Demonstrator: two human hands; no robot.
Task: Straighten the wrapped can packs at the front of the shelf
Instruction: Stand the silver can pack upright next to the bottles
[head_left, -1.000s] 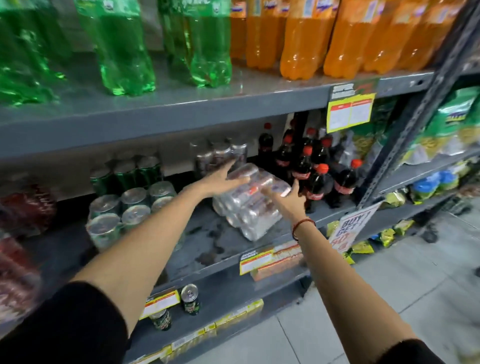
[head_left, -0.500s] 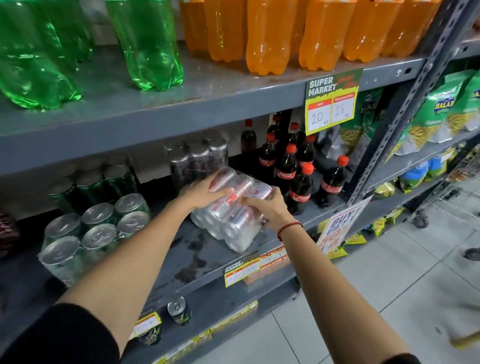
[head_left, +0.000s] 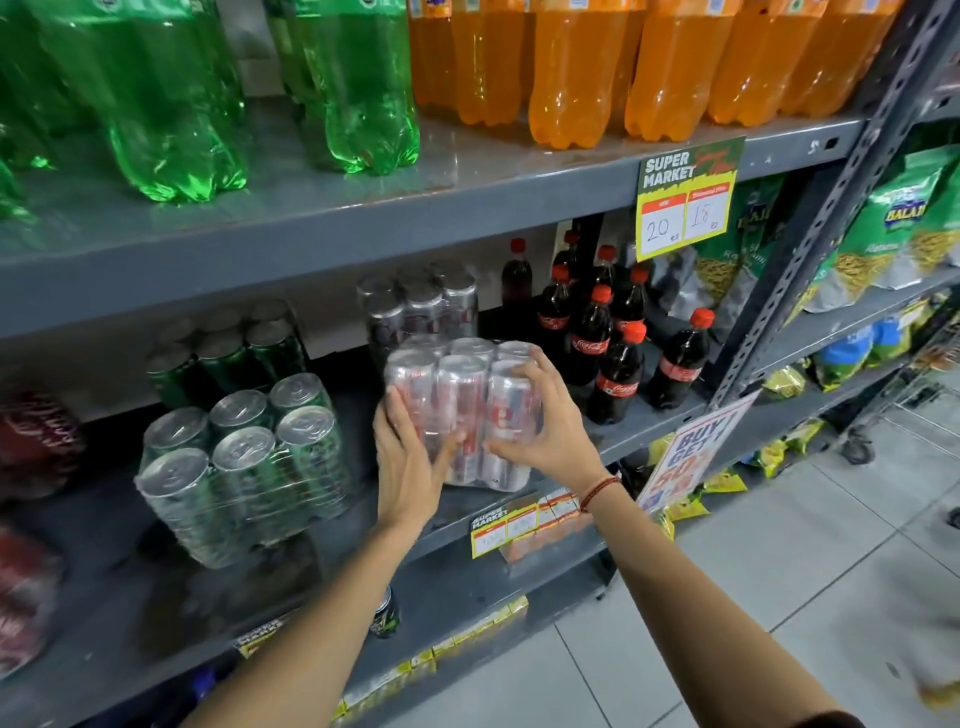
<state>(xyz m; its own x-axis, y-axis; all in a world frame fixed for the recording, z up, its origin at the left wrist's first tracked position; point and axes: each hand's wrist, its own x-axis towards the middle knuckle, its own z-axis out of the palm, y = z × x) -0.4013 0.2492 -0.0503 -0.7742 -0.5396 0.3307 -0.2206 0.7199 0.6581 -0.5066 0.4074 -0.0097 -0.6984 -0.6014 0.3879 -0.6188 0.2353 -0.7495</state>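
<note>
The silver can pack (head_left: 462, 410) is stood upright in the middle of the frame, right at the front edge of the middle shelf (head_left: 639, 434), and it's being gripped from both sides. The left hand (head_left: 410, 457) is pressed flat against its lower left side, while the right hand (head_left: 540, 421) is wrapped around the front right corner, fingers spread over the plastic wrap. Held that way, the pack can probably be twisted square to the shelf edge without the wrap getting torn.

Just behind it another silver pack (head_left: 421, 306) is parked. Over at left of centre the green can pack (head_left: 244, 462) is sat a bit skewed, so that one probably gets squared next. Cola bottles (head_left: 618, 343) are lined up to the right.
</note>
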